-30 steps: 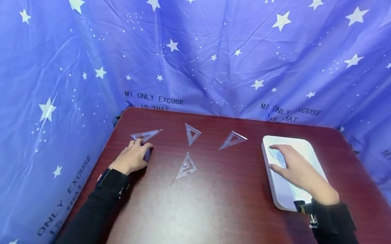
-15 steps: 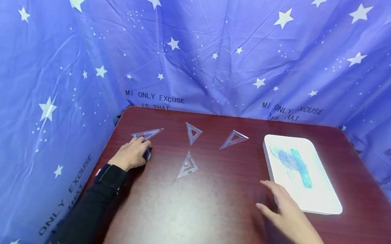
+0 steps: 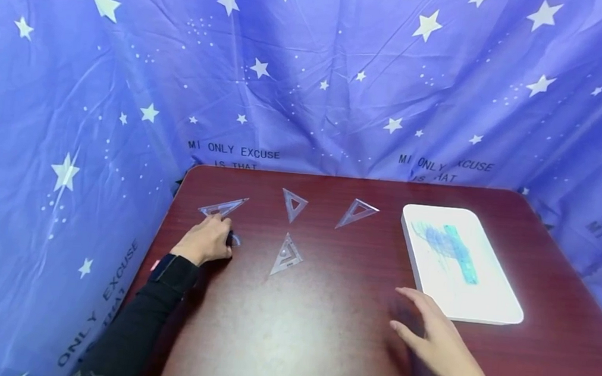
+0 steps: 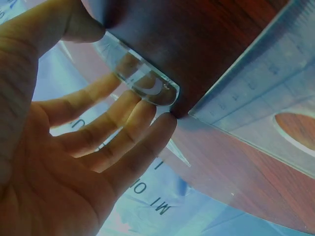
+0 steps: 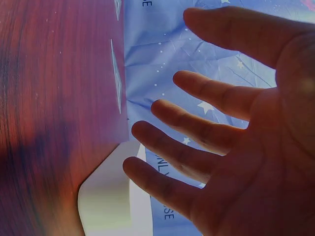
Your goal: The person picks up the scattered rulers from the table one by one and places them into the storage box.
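Note:
My left hand point(image 3: 205, 239) is at the table's left side, and it pinches a clear protractor point(image 4: 142, 81) between thumb and fingers. A part of the protractor point(image 3: 236, 239) shows past the fingers in the head view. Just beyond that hand lies a clear set square point(image 3: 235, 207), partly behind the fingers. My right hand point(image 3: 443, 344) is held over the table with fingers spread and nothing in it. It is near the front left corner of a white tray point(image 3: 483, 316). In the tray lie a light-blue ruler-like strip point(image 3: 461, 256) and a bluish transparent piece point(image 3: 433, 238).
More clear set squares lie apart on the brown table point(image 3: 344, 311): one at the back middle point(image 3: 286, 195), one right of it point(image 3: 348, 218), and one nearer the front point(image 3: 279, 266). A blue star-patterned curtain point(image 3: 297, 110) rises behind and left of the table.
My right hand has drawn back from over the tray toward the front, uncovering the blue things in it. My left hand stays nearly in place; the protractor's edge shows more beside its fingers.

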`<state>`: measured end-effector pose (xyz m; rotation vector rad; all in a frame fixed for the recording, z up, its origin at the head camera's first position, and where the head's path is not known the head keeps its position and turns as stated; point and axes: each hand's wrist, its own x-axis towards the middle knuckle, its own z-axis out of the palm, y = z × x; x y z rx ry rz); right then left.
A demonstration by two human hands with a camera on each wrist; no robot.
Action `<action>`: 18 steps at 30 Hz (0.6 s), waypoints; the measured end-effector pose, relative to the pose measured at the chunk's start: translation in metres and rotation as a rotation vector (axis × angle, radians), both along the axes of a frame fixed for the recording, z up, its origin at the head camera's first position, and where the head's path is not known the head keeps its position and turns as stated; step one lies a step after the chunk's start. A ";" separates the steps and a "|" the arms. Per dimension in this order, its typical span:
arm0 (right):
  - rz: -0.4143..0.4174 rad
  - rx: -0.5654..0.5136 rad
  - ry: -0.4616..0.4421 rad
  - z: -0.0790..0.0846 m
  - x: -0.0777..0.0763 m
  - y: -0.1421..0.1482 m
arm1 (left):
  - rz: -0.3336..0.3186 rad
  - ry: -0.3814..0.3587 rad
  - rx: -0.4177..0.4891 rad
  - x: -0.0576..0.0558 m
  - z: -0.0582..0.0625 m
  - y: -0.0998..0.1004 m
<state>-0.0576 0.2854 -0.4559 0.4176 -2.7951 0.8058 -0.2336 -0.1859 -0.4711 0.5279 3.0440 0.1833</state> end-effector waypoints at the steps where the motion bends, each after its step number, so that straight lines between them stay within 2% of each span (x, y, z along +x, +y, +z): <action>1: -0.001 -0.002 0.010 -0.001 0.000 0.000 | 0.002 0.007 0.002 0.000 -0.001 0.000; 2: -0.002 -0.001 0.023 -0.002 0.001 0.001 | 0.001 0.015 0.002 -0.001 -0.002 0.000; 3: -0.001 -0.002 0.028 -0.002 0.001 0.001 | 0.009 0.009 0.006 0.001 0.002 0.003; 6: 0.003 -0.008 0.036 -0.004 0.002 0.001 | 0.007 0.031 0.023 -0.002 -0.003 0.003; 7: 0.005 -0.011 0.036 -0.005 0.002 0.001 | 0.003 0.059 0.018 -0.006 -0.009 0.001; 9: 0.001 -0.014 0.028 -0.005 0.003 0.001 | -0.003 0.078 0.031 -0.008 -0.013 -0.001; 10: -0.001 -0.016 0.026 -0.005 0.002 0.001 | -0.003 0.094 0.028 -0.013 -0.021 -0.004; 12: 0.005 -0.023 0.034 -0.005 0.001 0.001 | -0.010 0.132 0.032 -0.015 -0.026 -0.005; 13: 0.009 -0.025 0.043 -0.005 0.000 0.000 | -0.019 0.146 0.034 -0.015 -0.026 -0.004; 16: 0.038 -0.028 0.083 -0.006 -0.003 -0.004 | -0.054 0.181 0.059 -0.006 -0.013 0.005; 17: 0.047 -0.028 0.090 -0.006 -0.004 -0.006 | -0.070 0.192 0.069 0.001 -0.002 0.010; 18: 0.053 -0.029 0.090 -0.005 -0.006 -0.008 | -0.081 0.212 0.069 0.005 0.002 0.014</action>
